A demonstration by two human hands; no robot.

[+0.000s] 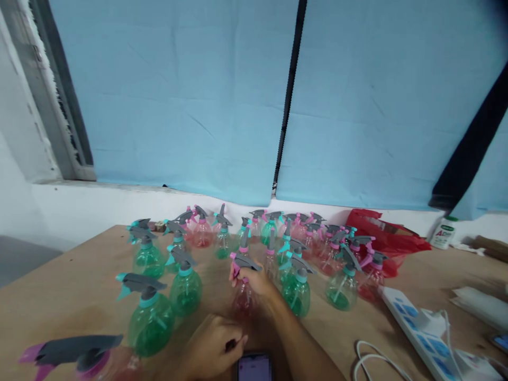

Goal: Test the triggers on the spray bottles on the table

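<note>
Closing around the neck of a pink spray bottle point(244, 302), the right hand point(256, 281) has its fingers wrapped just under the grey trigger head point(246, 262), right of centre in the lower half of the frame; the bottle stands on the wooden table point(71, 280), or barely above it, which the blur hides. The grip sits high, so the round body could swing if the bottle is lifted fast. A green bottle point(297, 293) stands just beside the wrist on the right, and more bottles crowd close behind the knuckles, so a sideways pull would likely tip one and start a chain through the cluster point(317, 243). The trigger lies under the fingers too; a squeeze could fire a spray, if there is liquid inside, which I cannot tell.

Lower in the frame, the left hand point(212, 346) is curled nearly closed, with a small dark spot at its fingertips that I cannot make out. It rests just beside a phone point(254, 369) at the bottom edge, where a toppled bottle might land. At lower right a power strip point(416, 328) and white cable point(367, 355) lie near the outermost bottles, a poor place for any spill
</note>
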